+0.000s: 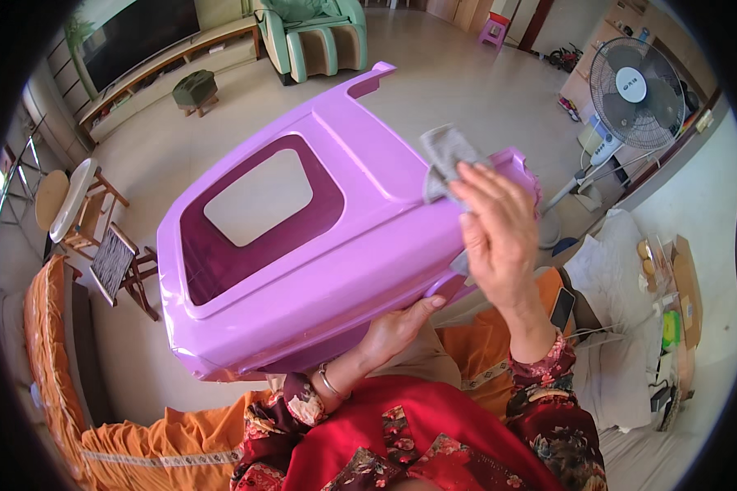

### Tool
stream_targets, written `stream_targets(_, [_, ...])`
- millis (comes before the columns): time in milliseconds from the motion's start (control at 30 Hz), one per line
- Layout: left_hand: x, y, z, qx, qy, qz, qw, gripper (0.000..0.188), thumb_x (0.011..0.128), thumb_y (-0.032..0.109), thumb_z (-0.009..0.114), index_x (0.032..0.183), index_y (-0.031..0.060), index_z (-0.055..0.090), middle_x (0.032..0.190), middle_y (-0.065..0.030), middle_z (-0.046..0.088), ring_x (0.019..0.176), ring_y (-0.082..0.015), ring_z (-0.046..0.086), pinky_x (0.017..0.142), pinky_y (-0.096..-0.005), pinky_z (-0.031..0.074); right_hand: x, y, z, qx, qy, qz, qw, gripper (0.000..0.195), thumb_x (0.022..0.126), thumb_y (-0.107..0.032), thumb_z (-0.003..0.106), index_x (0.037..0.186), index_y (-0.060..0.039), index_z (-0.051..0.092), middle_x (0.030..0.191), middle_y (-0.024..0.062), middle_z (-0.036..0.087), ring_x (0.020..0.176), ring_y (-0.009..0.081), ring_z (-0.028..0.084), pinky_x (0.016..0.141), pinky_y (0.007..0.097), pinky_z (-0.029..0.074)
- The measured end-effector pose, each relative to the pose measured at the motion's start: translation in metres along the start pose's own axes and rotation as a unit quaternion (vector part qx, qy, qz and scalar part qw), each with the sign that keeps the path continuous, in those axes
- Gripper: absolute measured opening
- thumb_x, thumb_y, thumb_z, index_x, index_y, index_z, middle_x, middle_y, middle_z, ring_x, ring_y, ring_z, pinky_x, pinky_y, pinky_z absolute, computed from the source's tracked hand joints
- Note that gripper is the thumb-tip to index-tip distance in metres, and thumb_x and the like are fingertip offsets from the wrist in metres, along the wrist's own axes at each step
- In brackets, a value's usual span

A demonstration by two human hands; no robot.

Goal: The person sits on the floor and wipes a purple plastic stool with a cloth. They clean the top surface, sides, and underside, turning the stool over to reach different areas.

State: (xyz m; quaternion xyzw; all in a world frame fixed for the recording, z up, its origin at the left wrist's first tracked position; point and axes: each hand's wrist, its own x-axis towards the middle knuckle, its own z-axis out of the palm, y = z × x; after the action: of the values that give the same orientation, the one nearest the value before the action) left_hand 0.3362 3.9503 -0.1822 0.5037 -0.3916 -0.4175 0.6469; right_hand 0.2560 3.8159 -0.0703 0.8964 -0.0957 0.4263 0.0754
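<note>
A large purple plastic shell (pixel 368 245), with a rounded rectangular opening through it, is held tilted above my lap. My left hand (pixel 399 331) grips its near lower edge; the thumb shows on the rim and the other fingers are hidden beneath. In my right hand (pixel 497 236) is a grey cloth (pixel 448 153), pressed under the fingers at the shell's right end. One end of the cloth stands out past the fingertips, and a bit of grey shows below the palm.
An orange-covered sofa (pixel 159 442) runs around me, with a phone (pixel 562 308) at my right. A standing fan (pixel 635 92) is at the right. A folding stool (pixel 115 264), a tufted footstool (pixel 195 89) and a green massage chair (pixel 313 37) stand across the floor.
</note>
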Motion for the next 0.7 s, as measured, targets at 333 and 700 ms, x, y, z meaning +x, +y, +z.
stream_targets(333, [-0.011,-0.026,-0.004,-0.031,-0.123,-0.012,0.992,0.032,0.099,0.021,0.047,0.125,0.0029,0.051,0.119,-0.0082,0.056,0.110,-0.0153,0.052,0.093,-0.0289,0.044,0.041,-0.051,-0.007,0.086,-0.213,-0.118,0.966,0.041,0.085,-0.020,0.060,0.123,-0.0055,0.054,0.121,0.0098,0.060,0.116,0.0269,0.054,0.102,0.0440,0.036])
stream_targets(700, [-0.009,-0.038,0.010,-0.055,-0.023,0.072,0.996,0.021,0.091,0.013,0.062,0.106,-0.0019,0.063,0.094,-0.0045,0.067,0.088,-0.0109,0.059,0.079,-0.0270,0.049,0.108,-0.025,0.062,-0.002,-0.258,-0.190,0.947,0.026,0.088,-0.018,0.055,0.107,-0.0004,0.055,0.101,0.0157,0.064,0.112,0.0303,0.055,0.106,0.0518,0.030])
